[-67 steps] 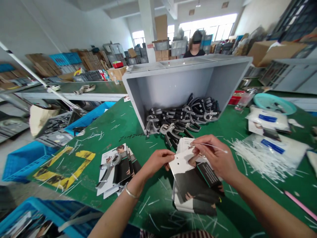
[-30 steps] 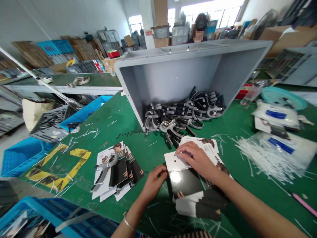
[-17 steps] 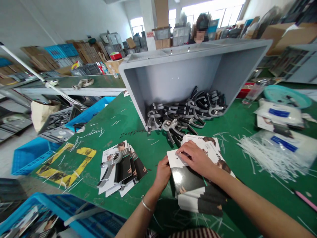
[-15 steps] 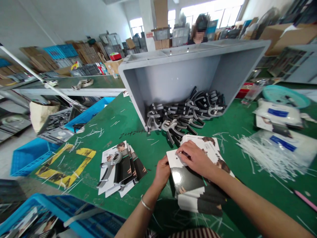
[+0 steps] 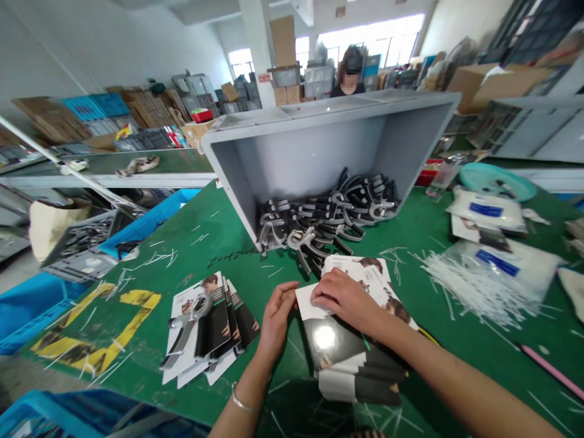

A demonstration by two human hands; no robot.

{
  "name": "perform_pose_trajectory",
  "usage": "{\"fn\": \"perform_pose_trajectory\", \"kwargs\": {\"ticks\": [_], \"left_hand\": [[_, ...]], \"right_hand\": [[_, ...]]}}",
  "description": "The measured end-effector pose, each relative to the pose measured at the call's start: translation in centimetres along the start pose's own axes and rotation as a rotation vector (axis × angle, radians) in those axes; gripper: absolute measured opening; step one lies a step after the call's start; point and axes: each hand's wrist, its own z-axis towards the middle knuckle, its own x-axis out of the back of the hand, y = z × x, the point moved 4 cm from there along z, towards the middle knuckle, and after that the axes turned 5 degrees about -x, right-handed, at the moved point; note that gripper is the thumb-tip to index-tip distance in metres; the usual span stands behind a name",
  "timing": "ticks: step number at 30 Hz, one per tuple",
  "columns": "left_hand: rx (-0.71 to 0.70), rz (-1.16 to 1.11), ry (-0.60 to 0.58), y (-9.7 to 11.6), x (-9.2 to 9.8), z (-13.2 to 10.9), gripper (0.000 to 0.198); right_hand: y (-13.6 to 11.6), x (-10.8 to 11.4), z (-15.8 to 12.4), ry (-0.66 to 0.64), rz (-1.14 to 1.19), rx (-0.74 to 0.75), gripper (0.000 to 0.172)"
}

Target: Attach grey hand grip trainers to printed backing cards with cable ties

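Observation:
Beside the left edge of a stack of printed cards (image 5: 337,331), my left hand (image 5: 276,313) has its fingers stretched out, holding nothing. My right hand (image 5: 347,301) lies over the glossy top card, fingers bent and close together on its upper part; the fingertips are partly hidden. More white-and-black cards lie fanned beneath and behind that hand. To the left, a grey-and-black hand gripper (image 5: 191,319) rests on a smaller fan of cards (image 5: 232,328). Several more such hand grippers (image 5: 319,222) are heaped at the mouth of a tipped grey bin (image 5: 314,146).
White plastic ties (image 5: 474,292) lie in a pile at the right, near plastic bags (image 5: 490,210) and a turquoise basin (image 5: 497,179). A pink pen (image 5: 552,371) is at far right. Yellow tape (image 5: 104,328) marks the green table's left. A person (image 5: 349,73) is behind the bin.
My left hand has come away from the left edge of the stack, its fingers now extended. My right hand stays on the top card. The view has shifted a little.

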Motion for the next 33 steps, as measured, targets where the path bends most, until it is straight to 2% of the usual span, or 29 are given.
{"fn": "perform_pose_trajectory", "kwargs": {"ticks": [1, 3, 6, 11, 13, 14, 16, 17, 18, 21, 22, 24, 26, 28, 30, 33], "left_hand": [[-0.012, 0.067, -0.007, 0.6, 0.2, 0.5, 0.028], [0.003, 0.134, -0.102, 1.5, -0.1, 1.6, 0.03], [0.085, 0.075, -0.267, 2.3, -1.2, 2.7, 0.04], [0.164, 0.14, -0.429, 3.1, -4.1, 3.3, 0.037], [0.186, 0.181, -0.476, 3.3, -4.9, 3.4, 0.032], [0.182, 0.197, -0.453, 3.5, -4.8, 3.4, 0.03], [0.154, 0.231, -0.326, 3.6, -3.9, 3.2, 0.028], [0.14, 0.238, -0.232, 3.6, -3.0, 2.7, 0.029], [0.127, 0.233, -0.125, 3.5, -1.9, 2.0, 0.032], [0.151, 0.188, 0.122, 2.3, 1.0, -1.5, 0.045], [0.194, 0.191, 0.133, 1.6, 1.5, -2.9, 0.048], [0.303, 0.209, 0.08, 0.2, 1.8, -5.4, 0.043], [0.374, 0.197, 0.029, -0.9, 1.2, -7.1, 0.039], [0.373, 0.171, 0.028, -1.3, 0.1, -7.7, 0.039], [0.355, 0.173, 0.016, -1.4, -1.2, -7.5, 0.039], [0.343, 0.233, -0.082, -1.0, -3.1, -7.0, 0.035]], "right_hand": [[0.0, 0.4, 0.0, 0.019, 0.022, -0.01, 0.009], [0.0, 1.7, -0.1, 0.072, 0.056, -0.046, 0.009], [-0.2, 4.0, -0.7, 0.119, 0.149, -0.123, 0.011], [-1.8, 5.0, -1.5, -0.071, 0.314, -0.073, 0.01], [-1.5, 5.3, -1.4, -0.104, 0.39, -0.094, 0.014], [-0.8, 5.8, -1.3, -0.083, 0.431, -0.129, 0.016], [2.2, 7.4, -0.7, 0.038, 0.403, -0.244, 0.025], [4.2, 8.4, -0.2, 0.122, 0.345, -0.303, 0.029], [6.6, 9.3, 0.2, 0.191, 0.182, -0.379, 0.034], [13.7, 9.8, 2.4, 0.117, 0.025, -0.485, 0.025], [15.8, 9.2, 3.2, 0.046, -0.009, -0.506, 0.022], [18.8, 7.3, 5.0, -0.095, -0.064, -0.536, 0.023], [20.4, 5.2, 6.6, -0.206, -0.112, -0.56, 0.029], [20.9, 3.7, 7.8, -0.269, -0.155, -0.579, 0.033], [20.8, 3.2, 8.4, -0.293, -0.188, -0.591, 0.033], [20.5, 4.2, 7.7, -0.282, -0.207, -0.605, 0.033]]}}
